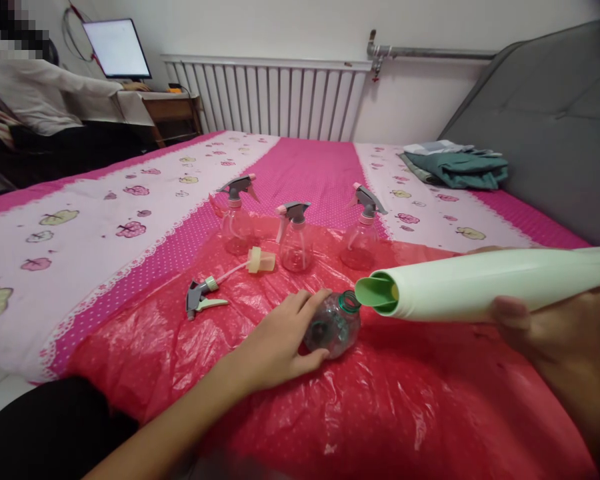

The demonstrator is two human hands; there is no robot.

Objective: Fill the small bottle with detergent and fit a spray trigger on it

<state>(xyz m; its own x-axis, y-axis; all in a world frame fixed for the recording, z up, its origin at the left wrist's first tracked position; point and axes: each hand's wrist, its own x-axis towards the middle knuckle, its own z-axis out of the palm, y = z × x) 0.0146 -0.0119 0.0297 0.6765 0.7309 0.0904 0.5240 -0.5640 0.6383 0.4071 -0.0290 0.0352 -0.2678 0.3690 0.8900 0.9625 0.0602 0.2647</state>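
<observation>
My left hand (pixel 290 340) is wrapped round a clear plastic spray bottle (pixel 341 331), tilted with its green-rimmed mouth toward the right. In my right hand (pixel 545 333) is a long pale-green bottle (pixel 455 283), held nearly level. Its green pouring spout (pixel 377 292) is at the small bottle's mouth; whether they touch I cannot tell, nor is any liquid plainly visible. A grey trigger spray head (pixel 196 299) with a thin tube lies left of my left hand. The tube's far end reaches a pale yellow cup-like piece (pixel 261 261).
Behind my hands stand three clear spray bottles with grey triggers: left (pixel 237 227), middle (pixel 297 247), right (pixel 361 240). Red plastic sheeting (pixel 380 413) covers the near bed. Folded clothes (pixel 455 167) lie at the back right. A person (pixel 40 100) sits at a desk by a monitor (pixel 117 50).
</observation>
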